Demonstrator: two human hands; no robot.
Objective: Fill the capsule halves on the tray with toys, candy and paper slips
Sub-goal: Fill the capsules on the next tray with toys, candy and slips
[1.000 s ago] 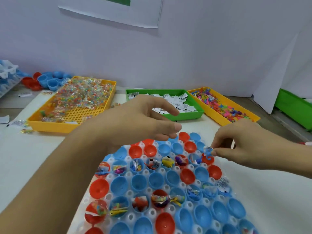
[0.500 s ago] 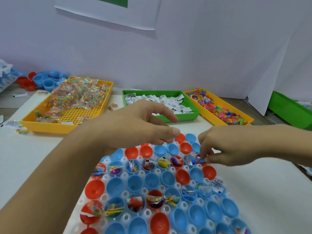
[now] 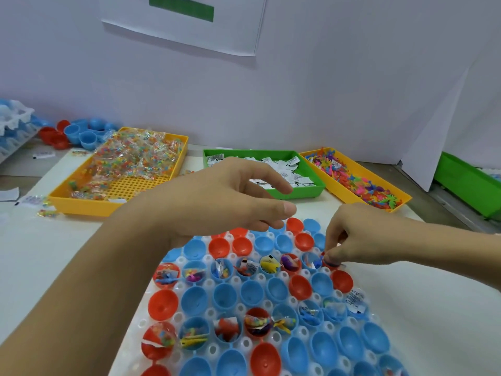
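A clear bumpy tray (image 3: 141,324) holds red and blue capsule halves. One row (image 3: 271,264) and a nearer row (image 3: 254,324) hold toys, candy and slips, while others, like a blue half (image 3: 225,294), hold nothing. My left hand (image 3: 217,202) hovers over the tray's far end, fingers relaxed, with nothing seen in it. My right hand (image 3: 360,237) reaches down at the tray's right edge and pinches a small blue toy (image 3: 333,264) in a red capsule half. Behind are a yellow tray of candy packets (image 3: 135,158), a green tray of paper slips (image 3: 284,169) and a yellow tray of toys (image 3: 360,183).
Loose red and blue capsule halves (image 3: 78,134) lie at the back left beside a stack of white trays (image 3: 13,123). A green bin (image 3: 466,183) stands at the far right. A few candy packets (image 3: 46,213) lie loose on the white table, and a wall rises just behind the trays.
My right hand has moved left and down, bringing the small blue toy from above the tray into the red half at its right edge. My left hand stays hovering.
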